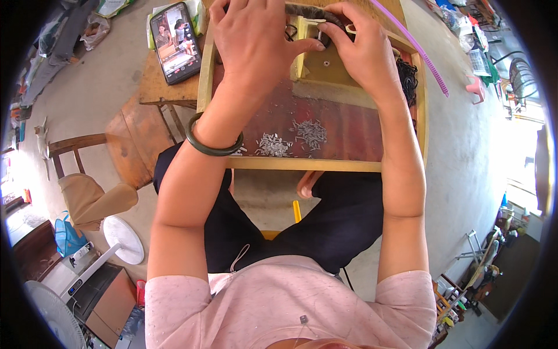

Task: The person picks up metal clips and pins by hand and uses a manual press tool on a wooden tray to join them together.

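My right hand (pixel 366 49) is closed, thumb and index finger on either side of the end of a dark curved band (pixel 306 11). Spread with its thumb stretched sideways, my left hand (pixel 253 43) has its thumb tip by the upright edge of a yellowish wooden fixture (pixel 331 72). Its other fingertips are cut off by the top of the picture. A small metal part on the fixture is partly behind my right thumb. Two piles of small silver pins, a brighter pile (pixel 273 145) and a greyer pile (pixel 311 134), lie on the reddish surface nearer me.
A raised wooden rim (pixel 319 165) edges the worktable. To the left, a phone (pixel 175 43) shows people on its screen. Dark tangled loops (pixel 407 81) lie at the right side, with a purple coiled cord (pixel 421 52) beyond. A wooden chair (pixel 131 139) stands on the left.
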Available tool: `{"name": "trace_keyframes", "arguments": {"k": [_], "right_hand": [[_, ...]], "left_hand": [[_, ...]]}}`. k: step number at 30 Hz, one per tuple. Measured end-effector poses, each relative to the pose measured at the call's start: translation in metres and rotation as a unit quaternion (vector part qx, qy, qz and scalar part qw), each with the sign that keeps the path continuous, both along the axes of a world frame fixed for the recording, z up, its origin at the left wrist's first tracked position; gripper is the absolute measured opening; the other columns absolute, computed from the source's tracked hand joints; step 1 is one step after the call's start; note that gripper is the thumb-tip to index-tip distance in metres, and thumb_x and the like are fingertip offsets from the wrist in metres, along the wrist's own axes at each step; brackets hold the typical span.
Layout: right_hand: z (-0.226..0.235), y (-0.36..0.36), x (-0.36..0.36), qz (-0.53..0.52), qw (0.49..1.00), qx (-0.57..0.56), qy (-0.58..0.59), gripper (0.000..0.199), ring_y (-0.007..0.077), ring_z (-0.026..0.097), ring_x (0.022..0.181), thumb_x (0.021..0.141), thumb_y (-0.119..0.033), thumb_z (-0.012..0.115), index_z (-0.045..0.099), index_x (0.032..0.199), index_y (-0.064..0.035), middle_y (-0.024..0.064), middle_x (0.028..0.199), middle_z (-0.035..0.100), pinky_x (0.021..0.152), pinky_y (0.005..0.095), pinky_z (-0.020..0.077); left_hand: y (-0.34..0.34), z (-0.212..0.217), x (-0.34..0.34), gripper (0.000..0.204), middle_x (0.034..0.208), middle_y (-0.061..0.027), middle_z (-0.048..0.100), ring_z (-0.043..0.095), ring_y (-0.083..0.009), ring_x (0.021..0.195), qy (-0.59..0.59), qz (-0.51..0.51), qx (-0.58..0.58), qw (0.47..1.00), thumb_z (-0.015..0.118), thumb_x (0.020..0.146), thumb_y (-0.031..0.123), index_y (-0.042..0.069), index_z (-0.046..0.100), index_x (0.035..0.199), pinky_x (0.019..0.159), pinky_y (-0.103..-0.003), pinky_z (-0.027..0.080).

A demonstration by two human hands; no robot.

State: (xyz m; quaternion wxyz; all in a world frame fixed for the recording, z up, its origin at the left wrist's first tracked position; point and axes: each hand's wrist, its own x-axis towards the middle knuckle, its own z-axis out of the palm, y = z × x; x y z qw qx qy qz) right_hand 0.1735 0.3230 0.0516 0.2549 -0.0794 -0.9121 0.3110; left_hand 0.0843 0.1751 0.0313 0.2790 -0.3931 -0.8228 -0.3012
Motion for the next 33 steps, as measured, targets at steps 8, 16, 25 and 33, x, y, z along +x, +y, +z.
{"name": "trace_keyframes", "arguments": {"k": [8,16,25,33], "right_hand": [[0.007,-0.011,0.016,-0.037,0.986,0.105,0.128,0.028,0.0364,0.068,0.104,0.087,-0.007,0.074,0.070,0.115,-0.0034,0.0199,0.112,0.070,0.088,0.0406,0.0541],[-0.017,0.006,0.015,-0.054,0.982,0.150,0.102,0.019,0.0366,0.070,0.077,0.093,-0.016,0.067,0.074,0.110,-0.0115,0.0150,0.084,0.073,0.066,0.0445,0.0558],[-0.010,0.015,0.033,-0.066,0.997,0.013,-0.026,0.016,0.0374,0.072,0.083,0.092,-0.018,0.067,0.073,0.103,-0.0073,0.0168,0.088,0.074,0.075,0.0450,0.0555],[0.007,0.066,0.089,-0.189,0.973,0.071,-0.109,0.016,0.0126,0.064,0.065,0.097,-0.011,0.065,0.069,0.109,0.0000,0.0068,0.082,0.072,0.060,0.0278,0.0502]], "left_hand": [[-0.002,-0.001,0.004,0.083,0.124,-0.0172,0.056,0.049,-0.0376,0.127,0.037,0.010,-0.053,0.998,0.090,0.063,0.043,0.002,0.057,0.127,0.113,-0.053,0.032],[0.002,0.002,0.015,0.110,0.160,-0.0210,0.034,0.026,-0.0408,0.153,0.001,0.002,-0.044,0.999,0.093,0.063,0.037,0.006,0.040,0.154,0.121,-0.057,0.024],[-0.006,-0.015,0.006,0.102,0.155,-0.0234,0.039,0.033,-0.0440,0.147,-0.003,0.032,-0.084,0.996,0.093,0.067,0.035,0.000,0.043,0.149,0.120,-0.054,0.029],[-0.026,0.023,0.017,0.044,0.106,-0.0162,0.063,0.061,-0.0346,0.101,-0.117,-0.077,0.118,0.983,0.085,0.079,0.021,0.002,0.063,0.111,0.088,-0.044,0.048]]}}
